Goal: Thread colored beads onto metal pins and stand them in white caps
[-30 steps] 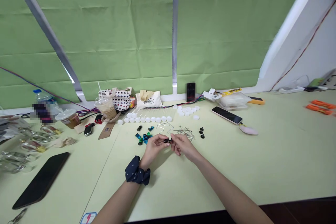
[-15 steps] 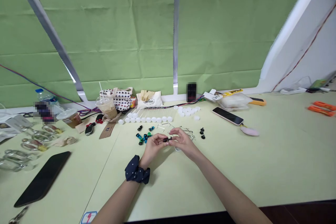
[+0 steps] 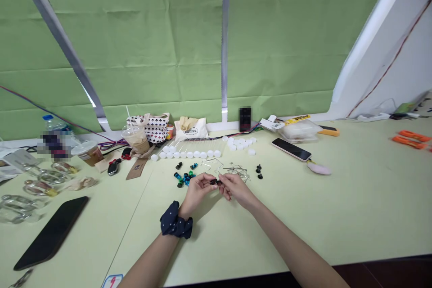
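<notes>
Between my hands is a small black part (image 3: 213, 182), mostly covered by fingers. My left hand (image 3: 200, 187), with a dark dotted scrunchie (image 3: 176, 219) on the wrist, pinches it from the left. On the other side, my right hand (image 3: 238, 189) has thumb and forefinger closed on its right end, the other fingers curled below. Several small blue, green and black pieces (image 3: 184, 177) lie by my left fingertips. Thin bent metal wires (image 3: 238, 170) are heaped just beyond my right hand. A few black stopper-like pieces (image 3: 259, 171) stand to the right.
White round caps with thin clear tubes (image 3: 191, 155) form a row, and loose white caps (image 3: 241, 144) lie behind. A phone (image 3: 292, 149) rests at right, a larger dark one (image 3: 52, 231) at left. Glass bottles (image 3: 40, 184), a drink cup (image 3: 137, 138) and orange-handled tools (image 3: 411, 138) also occupy the table.
My right hand's fingers, spread and raised a moment ago, have come down and closed around the black part's right end. My left hand keeps its pinch. The view has shifted slightly.
</notes>
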`<state>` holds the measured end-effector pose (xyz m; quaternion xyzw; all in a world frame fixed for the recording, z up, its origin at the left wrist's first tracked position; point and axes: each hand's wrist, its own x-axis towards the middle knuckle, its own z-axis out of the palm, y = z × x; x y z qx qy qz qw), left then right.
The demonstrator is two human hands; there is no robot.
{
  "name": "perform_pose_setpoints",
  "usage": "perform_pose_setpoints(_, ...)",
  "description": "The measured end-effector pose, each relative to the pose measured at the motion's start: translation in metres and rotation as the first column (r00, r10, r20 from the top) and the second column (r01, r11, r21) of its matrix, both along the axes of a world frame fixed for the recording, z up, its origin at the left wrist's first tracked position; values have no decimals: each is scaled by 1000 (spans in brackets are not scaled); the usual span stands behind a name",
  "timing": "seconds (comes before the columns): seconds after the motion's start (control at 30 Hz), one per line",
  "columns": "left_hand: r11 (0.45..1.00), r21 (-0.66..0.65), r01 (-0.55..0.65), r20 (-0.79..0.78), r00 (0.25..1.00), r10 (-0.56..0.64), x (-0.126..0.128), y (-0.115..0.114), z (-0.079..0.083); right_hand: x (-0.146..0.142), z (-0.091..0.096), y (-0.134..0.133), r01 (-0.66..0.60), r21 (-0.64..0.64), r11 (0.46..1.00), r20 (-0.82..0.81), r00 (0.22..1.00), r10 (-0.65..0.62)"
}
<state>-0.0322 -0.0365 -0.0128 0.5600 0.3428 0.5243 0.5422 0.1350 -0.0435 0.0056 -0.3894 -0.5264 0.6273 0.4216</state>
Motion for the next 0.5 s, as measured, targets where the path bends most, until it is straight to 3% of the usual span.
perform_pose_setpoints(0.1,999,18,-27,2,1000,27,0,0,0,0,2,-1,94,177,980,-78,994,-82)
perform_pose_setpoints(0.17,999,17,-34,2,999,34,-1,1,-1,-1,3,-2,120,143,982,-96,990,-107)
perform_pose_setpoints(0.27,1000,1,-11,4,1000,11,-1,2,-3,-2,1,-1,27,-14,1000,2,1000,-27)
perform_pose_setpoints(0.33,1000,3,-9,5,1000,9,0,2,-3,-2,1,-1,8,25,1000,27,1000,-8)
perform_pose_setpoints(0.43,1000,5,-13,14,1000,13,0,1,-2,-3,1,-1,80,160,984,-66,995,-70)
perform_pose_setpoints(0.5,1000,-4,-10,22,1000,10,0,0,-1,-3,1,-1,93,98,991,-93,992,-84)
